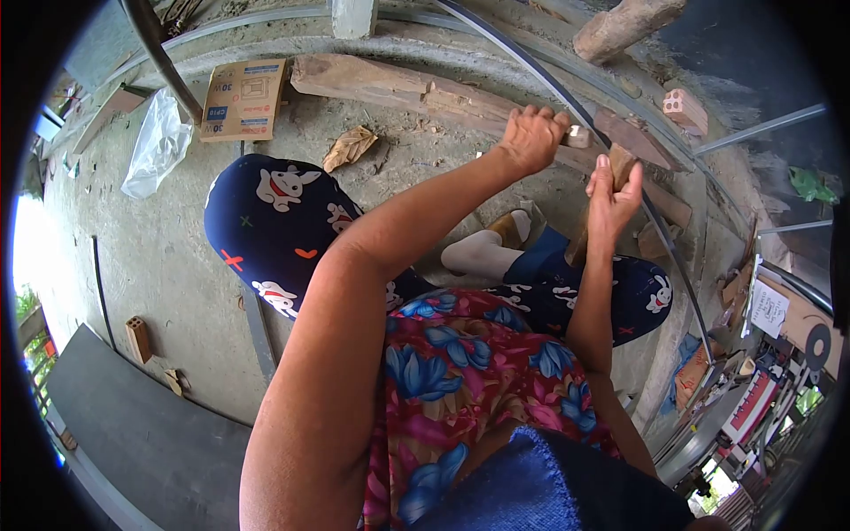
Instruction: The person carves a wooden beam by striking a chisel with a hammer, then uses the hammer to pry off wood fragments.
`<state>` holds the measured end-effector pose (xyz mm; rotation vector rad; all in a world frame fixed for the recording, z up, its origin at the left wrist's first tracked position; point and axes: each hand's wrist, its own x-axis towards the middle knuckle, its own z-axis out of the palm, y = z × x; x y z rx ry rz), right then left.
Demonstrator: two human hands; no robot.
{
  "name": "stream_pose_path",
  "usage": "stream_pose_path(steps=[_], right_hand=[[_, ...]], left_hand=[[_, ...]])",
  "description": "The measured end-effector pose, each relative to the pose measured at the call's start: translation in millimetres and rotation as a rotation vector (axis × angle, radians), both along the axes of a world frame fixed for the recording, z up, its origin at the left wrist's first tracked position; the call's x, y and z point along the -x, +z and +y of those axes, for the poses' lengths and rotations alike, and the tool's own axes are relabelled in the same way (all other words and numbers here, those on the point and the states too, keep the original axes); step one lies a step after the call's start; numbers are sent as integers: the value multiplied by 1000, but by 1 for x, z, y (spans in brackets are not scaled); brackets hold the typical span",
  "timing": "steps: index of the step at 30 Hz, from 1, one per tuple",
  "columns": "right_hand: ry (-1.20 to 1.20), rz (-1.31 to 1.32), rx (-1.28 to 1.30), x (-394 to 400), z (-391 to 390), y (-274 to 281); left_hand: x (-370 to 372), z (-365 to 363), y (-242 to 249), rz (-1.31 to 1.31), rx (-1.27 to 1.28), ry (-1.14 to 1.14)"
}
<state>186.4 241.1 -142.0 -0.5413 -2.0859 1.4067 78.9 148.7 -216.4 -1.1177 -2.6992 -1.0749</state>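
My left hand (535, 139) is wrapped round the handle of a broad knife, with a pale metal collar beside the fist. The knife's dark blade (637, 140) points right and lies close to the upper end of a brown wooden piece (622, 163). That piece is gripped between the thumb and fingers of my right hand (613, 205); its lower part slants down behind the hand toward my leg. Just where the blade meets the wood is hard to make out. A long wooden beam (398, 87) lies on the ground beyond my hands.
A thin metal strip (531, 66) curves past my hands. Beyond my knees are a dry leaf (350, 148), a flattened cardboard box (243, 100) and a plastic bag (159, 143). Bricks (686, 110) and a log (627, 28) lie at the upper right, tools and boxes at the right.
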Motion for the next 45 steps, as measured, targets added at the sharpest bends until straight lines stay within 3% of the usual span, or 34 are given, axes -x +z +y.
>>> stream_pose_path(steps=[5,28,34,37,45], right_hand=[[24,71,30,0,-8,14],[93,63,-1,3,-18,14],[133,211,44,2,-21,1],[247,-81,127,7,-17,1],[179,175,104,9,-24,14]], left_hand=[[-3,-1,17,-7,-9,-18],[26,-14,4,-63,-120,48],[31,-19,4,-94,-168,43],[30,-22,1,-96,-198,30],[31,-28,-1,-145,-136,13]])
